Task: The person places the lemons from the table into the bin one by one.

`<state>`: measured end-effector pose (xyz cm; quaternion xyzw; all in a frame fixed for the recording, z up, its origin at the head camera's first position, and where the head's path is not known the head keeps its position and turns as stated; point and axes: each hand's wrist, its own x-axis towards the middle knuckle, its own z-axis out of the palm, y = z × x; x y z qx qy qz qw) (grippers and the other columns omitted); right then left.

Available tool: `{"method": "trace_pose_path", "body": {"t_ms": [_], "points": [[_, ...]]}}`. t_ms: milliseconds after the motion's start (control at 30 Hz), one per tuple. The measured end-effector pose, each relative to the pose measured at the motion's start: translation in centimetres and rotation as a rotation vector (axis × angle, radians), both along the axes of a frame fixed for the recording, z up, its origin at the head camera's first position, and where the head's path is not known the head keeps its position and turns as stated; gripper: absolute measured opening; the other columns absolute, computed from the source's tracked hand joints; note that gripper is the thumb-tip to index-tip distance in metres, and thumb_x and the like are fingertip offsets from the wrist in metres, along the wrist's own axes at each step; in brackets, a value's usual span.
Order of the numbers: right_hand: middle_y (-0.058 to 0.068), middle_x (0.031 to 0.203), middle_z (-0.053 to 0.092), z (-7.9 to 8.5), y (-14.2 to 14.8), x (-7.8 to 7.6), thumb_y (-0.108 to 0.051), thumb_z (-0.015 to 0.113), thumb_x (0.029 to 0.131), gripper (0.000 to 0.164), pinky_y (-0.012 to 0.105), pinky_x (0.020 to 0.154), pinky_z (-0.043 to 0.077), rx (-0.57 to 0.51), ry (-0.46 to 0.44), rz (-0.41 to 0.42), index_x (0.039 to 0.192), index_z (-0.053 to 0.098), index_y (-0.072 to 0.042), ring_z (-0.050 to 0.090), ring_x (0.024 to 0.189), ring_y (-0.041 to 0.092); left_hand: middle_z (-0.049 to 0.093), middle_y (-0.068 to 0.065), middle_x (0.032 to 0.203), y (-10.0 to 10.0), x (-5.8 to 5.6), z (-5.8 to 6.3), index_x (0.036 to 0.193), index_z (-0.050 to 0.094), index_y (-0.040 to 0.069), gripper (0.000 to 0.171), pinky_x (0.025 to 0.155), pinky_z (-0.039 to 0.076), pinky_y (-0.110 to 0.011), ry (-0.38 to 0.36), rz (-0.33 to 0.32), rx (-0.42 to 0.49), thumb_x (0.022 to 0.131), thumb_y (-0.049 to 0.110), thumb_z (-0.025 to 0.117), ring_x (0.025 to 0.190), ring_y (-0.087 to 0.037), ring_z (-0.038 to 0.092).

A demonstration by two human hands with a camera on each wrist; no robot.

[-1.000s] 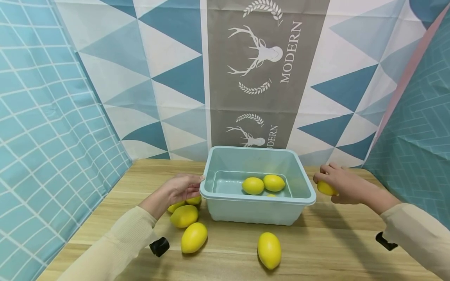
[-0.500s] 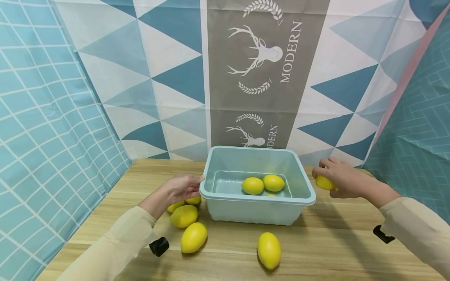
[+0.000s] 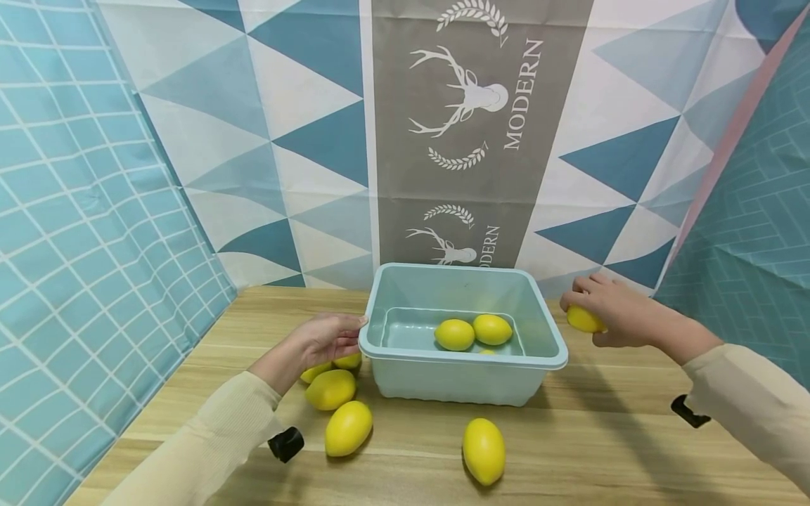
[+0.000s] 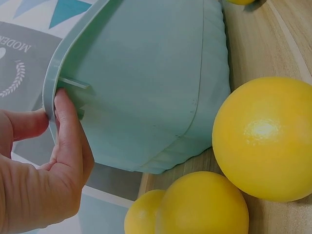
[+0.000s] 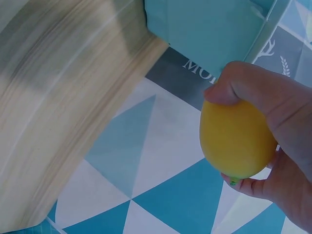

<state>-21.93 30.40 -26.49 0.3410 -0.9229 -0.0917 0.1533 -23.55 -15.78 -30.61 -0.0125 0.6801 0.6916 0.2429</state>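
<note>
A light blue-green plastic bin (image 3: 455,379) stands at the middle of the table, with several lemons (image 3: 454,334) inside. My left hand (image 3: 329,336) pinches the bin's left rim, thumb on the inner side and fingers beneath the lip, as the left wrist view shows. To the right of the bin, my right hand (image 3: 616,309) holds a yellow lemon (image 5: 236,139) above the table, thumb and fingers wrapped around it. Its green stem end shows in the right wrist view. Below my left hand, several lemons (image 3: 331,390) lie beside the bin, partly hidden by the hand.
One lemon (image 3: 484,451) lies alone in front of the bin. The wooden table (image 3: 405,471) meets a patterned backdrop (image 3: 329,140) just behind the bin, and blue tile-print sheets (image 3: 95,211) hang at both sides.
My right hand has risen slightly with the lemon, staying right of the bin. The left hand keeps its hold on the rim, and the bin and other lemons have not moved.
</note>
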Motion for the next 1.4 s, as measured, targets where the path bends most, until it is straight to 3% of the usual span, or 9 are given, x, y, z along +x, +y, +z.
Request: {"method": "trace_pose_path", "body": {"t_ms": [667, 933, 1400], "points": [[-0.001, 0.097, 0.055, 1.3, -1.4, -0.7, -0.014, 0.094, 0.050, 0.061, 0.040, 0.075, 0.054, 0.016, -0.004, -0.006, 0.101, 0.060, -0.022, 0.048, 0.090, 0.018, 0.065, -0.002, 0.091, 0.0, -0.1, 0.0, 0.133, 0.044, -0.010, 0.045, 0.072, 0.058, -0.017, 0.002, 0.003, -0.011, 0.099, 0.018, 0.052, 0.075, -0.007, 0.063], [0.000, 0.096, 0.054, 2.1, -2.2, -0.7, -0.013, 0.093, 0.052, 0.060, 0.033, 0.070, 0.050, 0.022, -0.018, -0.022, 0.101, 0.059, -0.022, 0.047, 0.088, 0.017, 0.064, -0.003, 0.094, -0.1, -0.1, -0.1, 0.130, 0.047, -0.008, 0.042, 0.073, 0.057, -0.016, -0.004, 0.008, -0.016, 0.098, 0.019, 0.054, 0.077, -0.008, 0.061], [0.003, 0.094, 0.055, 3.6, -3.2, -1.0, -0.009, 0.089, 0.055, 0.057, 0.034, 0.069, 0.053, 0.011, -0.036, -0.026, 0.102, 0.059, -0.020, 0.048, 0.083, 0.018, 0.063, -0.003, 0.095, -0.2, -0.1, -0.2, 0.130, 0.046, -0.008, 0.043, 0.073, 0.057, -0.016, -0.003, 0.017, -0.019, 0.098, 0.020, 0.054, 0.078, -0.008, 0.061]]}}
